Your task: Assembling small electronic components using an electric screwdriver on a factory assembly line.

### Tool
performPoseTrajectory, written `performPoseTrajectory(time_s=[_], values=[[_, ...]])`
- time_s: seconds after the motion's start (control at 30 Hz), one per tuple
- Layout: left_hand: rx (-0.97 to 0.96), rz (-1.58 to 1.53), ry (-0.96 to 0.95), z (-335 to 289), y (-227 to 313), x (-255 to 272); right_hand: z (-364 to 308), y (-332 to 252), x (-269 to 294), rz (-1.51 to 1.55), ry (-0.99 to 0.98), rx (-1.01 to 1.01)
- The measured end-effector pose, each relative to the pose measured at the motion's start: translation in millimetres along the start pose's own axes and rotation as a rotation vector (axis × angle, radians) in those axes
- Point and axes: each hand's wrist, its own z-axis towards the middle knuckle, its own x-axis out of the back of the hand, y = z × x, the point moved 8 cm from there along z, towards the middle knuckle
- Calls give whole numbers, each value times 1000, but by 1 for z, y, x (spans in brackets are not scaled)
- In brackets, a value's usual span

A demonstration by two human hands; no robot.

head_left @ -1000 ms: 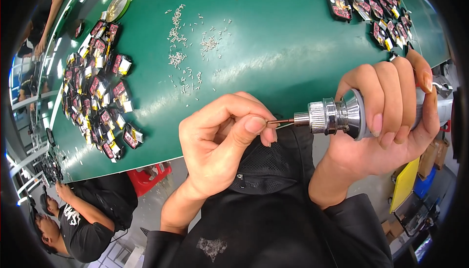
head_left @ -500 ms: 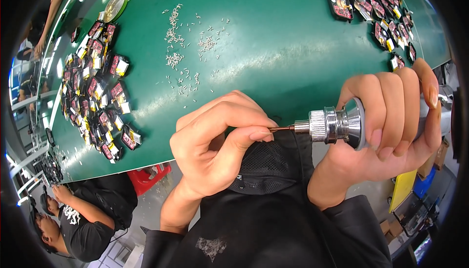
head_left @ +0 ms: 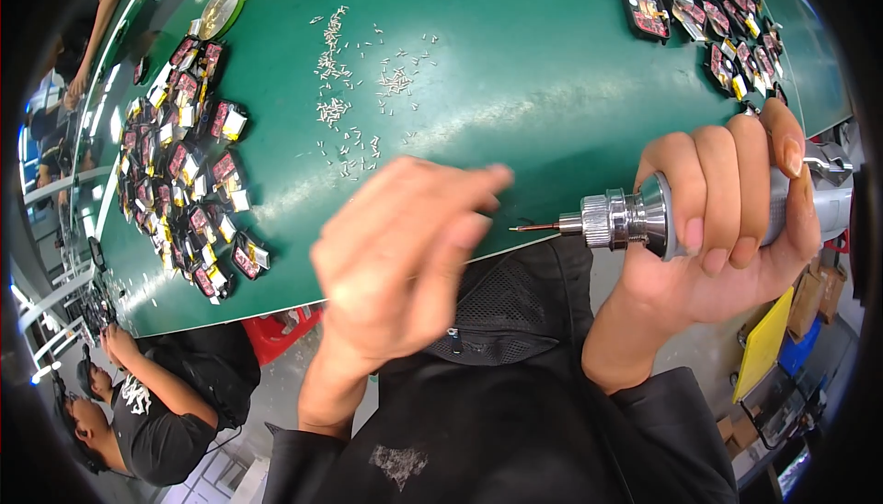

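At the near right of the head view, the right hand [head_left: 727, 210] wraps its fingers firmly around a silver and grey power driver [head_left: 655, 216], gripping it level. Its slim copper-coloured bit [head_left: 543, 226] points left over the near edge of the green table [head_left: 552, 99]; whether a small piece sits on the pale tip, I cannot tell. Just left of that tip, apart from it, is the left hand [head_left: 395, 256], blurred, its fingers bent and the tips of thumb and forefinger parted; the blur hides whether anything tiny is among the other fingers.

Beyond the left hand, small silvery pins [head_left: 395, 81] lie scattered in loose heaps toward the far side. 2 groups of black-cased units with red boards and white and yellow parts flank them: a left group [head_left: 189, 159] and a far right group [head_left: 708, 17]. At the far left, a round dish [head_left: 223, 10] stands just beside the left group. A black mesh pouch [head_left: 501, 311] is nearest the person's body, and a red stool [head_left: 280, 338] is at near left.
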Motion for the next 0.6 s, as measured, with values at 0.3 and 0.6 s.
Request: performPoseTrajectory(time_s=[0.3,0.6], values=[[343,545,323,38,-95,200,-16,-8,49,-36,257,96],[868,1079,70,56,-283,376,-20,3,57,-94,250,0]])
